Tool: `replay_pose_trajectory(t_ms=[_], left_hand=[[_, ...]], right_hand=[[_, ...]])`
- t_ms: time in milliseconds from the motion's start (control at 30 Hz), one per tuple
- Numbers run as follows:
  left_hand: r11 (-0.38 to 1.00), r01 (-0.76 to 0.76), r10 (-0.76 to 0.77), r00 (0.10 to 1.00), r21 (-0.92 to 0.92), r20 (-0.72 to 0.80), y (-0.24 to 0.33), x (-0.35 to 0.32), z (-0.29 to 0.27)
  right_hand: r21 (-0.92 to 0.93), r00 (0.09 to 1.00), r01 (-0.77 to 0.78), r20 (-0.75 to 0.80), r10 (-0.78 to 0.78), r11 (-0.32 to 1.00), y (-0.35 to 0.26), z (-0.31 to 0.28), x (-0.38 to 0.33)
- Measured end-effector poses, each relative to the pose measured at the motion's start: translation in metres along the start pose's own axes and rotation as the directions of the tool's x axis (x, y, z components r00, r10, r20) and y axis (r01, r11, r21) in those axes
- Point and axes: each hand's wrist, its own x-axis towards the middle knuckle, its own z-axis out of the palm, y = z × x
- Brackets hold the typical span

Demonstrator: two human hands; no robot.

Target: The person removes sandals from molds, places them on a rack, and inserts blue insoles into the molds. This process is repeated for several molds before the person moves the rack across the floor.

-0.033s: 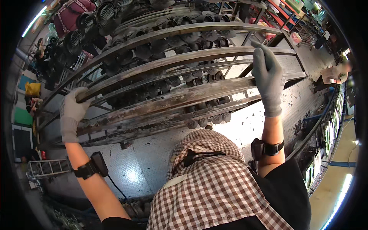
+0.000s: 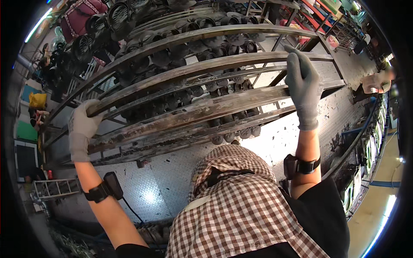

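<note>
A long, worn metal rack (image 2: 189,112) with several parallel rails stretches across in front of me. My left hand (image 2: 86,122), in a pale grey glove, is closed round the left end of one rail (image 2: 172,78). Near the right end of that same rail is my gloved right hand (image 2: 304,81), its fingers bent over the bar and the thumb along the near side. Part of its grip is hidden behind the glove. Rows of dark rounded pieces (image 2: 217,41) show beyond and between the rails.
A patterned metal floor (image 2: 148,189) lies below the rack. At the left are a small ladder-like frame (image 2: 56,188) and a yellow bag (image 2: 38,100). Another person (image 2: 375,84) is at the far right, beside a curved line of equipment (image 2: 365,150). Red shelving (image 2: 316,13) stands at the back right.
Both hands have shifted very slightly to the right in the picture. Their hold on the rail looks the same.
</note>
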Motion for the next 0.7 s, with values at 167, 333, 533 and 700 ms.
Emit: replay_pose_trajectory(t_ms=[167, 333, 533, 700], left_hand=[[0.982, -0.027, 0.038, 0.998, 0.185, -0.057, 0.063, -0.026, 0.005], [0.971, -0.062, 0.081, 0.994, 0.229, -0.074, 0.125, -0.048, 0.025], [0.96, -0.1, 0.112, 0.993, 0.261, -0.031, 0.174, -0.051, 0.045], [0.978, -0.139, 0.146, 0.989, 0.156, -0.034, 0.192, -0.038, 0.064]], right_hand=[[-0.014, 1.0, 0.013, -0.027, -0.013, 1.0, 0.026, -0.028, 0.026], [-0.144, 0.998, -0.011, -0.059, 0.003, 0.989, 0.068, -0.066, 0.051], [-0.23, 0.991, -0.049, -0.136, 0.018, 0.972, 0.094, -0.099, 0.067], [-0.227, 0.986, -0.043, -0.169, 0.004, 0.973, 0.133, -0.118, 0.09]])
